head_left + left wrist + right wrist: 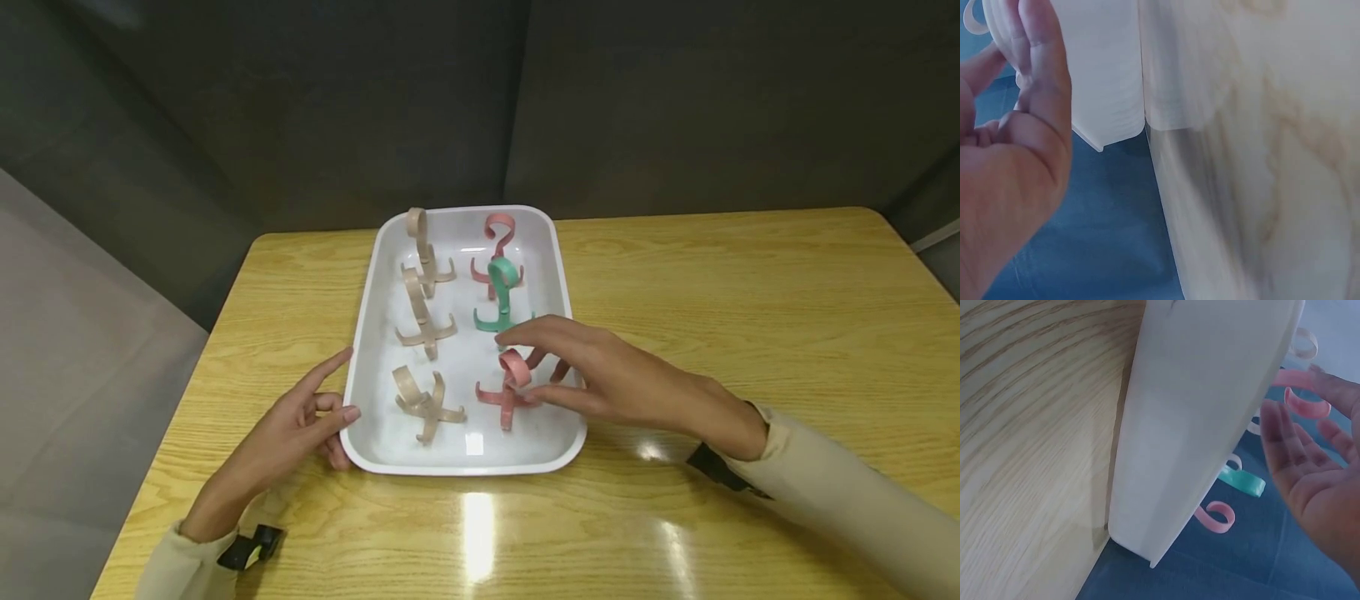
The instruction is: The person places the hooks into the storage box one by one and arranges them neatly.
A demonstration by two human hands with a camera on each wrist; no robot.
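A white tray (pixel 465 454) holds several plastic four-armed hanging hooks with curled tops. My left hand (pixel 300 421) rests against the tray's left side, index finger extended and thumb at the rim. Over the tray's near right part my right hand (pixel 600 371) has thumb and fingers spread around the curled top of the near pink hook (pixel 507 404). The right wrist view shows a pink curl (pixel 1307 407) between thumb and fingers; whether they touch it is unclear. Just beyond stands a green hook (pixel 504 287), partly covered by my fingertips.
Another pink hook (pixel 499 237) stands at the tray's far right. Down the left side are three beige hooks: far (pixel 427 258), middle (pixel 426 321) and near (pixel 429 408). The tray lies on a wood-grain table (pixel 712 283), with a dark curtain (pixel 375 108) behind.
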